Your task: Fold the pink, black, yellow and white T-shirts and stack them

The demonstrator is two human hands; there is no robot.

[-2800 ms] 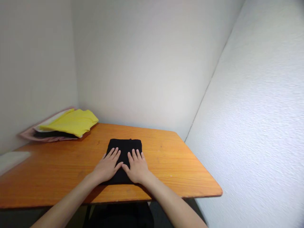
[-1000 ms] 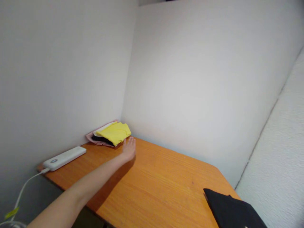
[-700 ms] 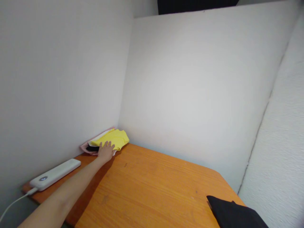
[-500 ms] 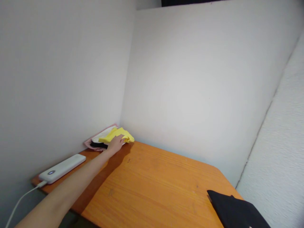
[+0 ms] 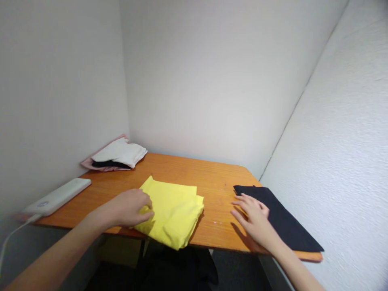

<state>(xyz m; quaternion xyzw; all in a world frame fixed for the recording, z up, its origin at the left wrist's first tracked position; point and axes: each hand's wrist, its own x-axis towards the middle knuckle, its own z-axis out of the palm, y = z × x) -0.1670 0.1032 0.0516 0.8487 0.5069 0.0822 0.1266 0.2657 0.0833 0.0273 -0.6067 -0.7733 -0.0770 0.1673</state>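
Observation:
A folded yellow cloth [image 5: 169, 206], perhaps a garment, lies at the front of the table with its near corner over the edge. At its left side is my left hand [image 5: 133, 207], thumb and bent fingers apart, seemingly not gripping; whether the fingertips touch the fabric I cannot tell. My right hand [image 5: 253, 216] hovers over the table to the right of the yellow cloth, fingers spread and holding nothing. Just beyond it a folded black cloth [image 5: 281, 218] lies flat along the right edge.
In the back left corner sits a pile of folded fabric: a white cloth [image 5: 119, 153] on top, with black and pink ones below. A white power bank [image 5: 60, 196] with a cable lies along the left wall. Walls border the wooden table [image 5: 194, 167].
The yellow cloth has come from the back-left pile to the table's front, uncovering the white cloth. My left hand has drawn back with it and loosened; my right hand has come into view.

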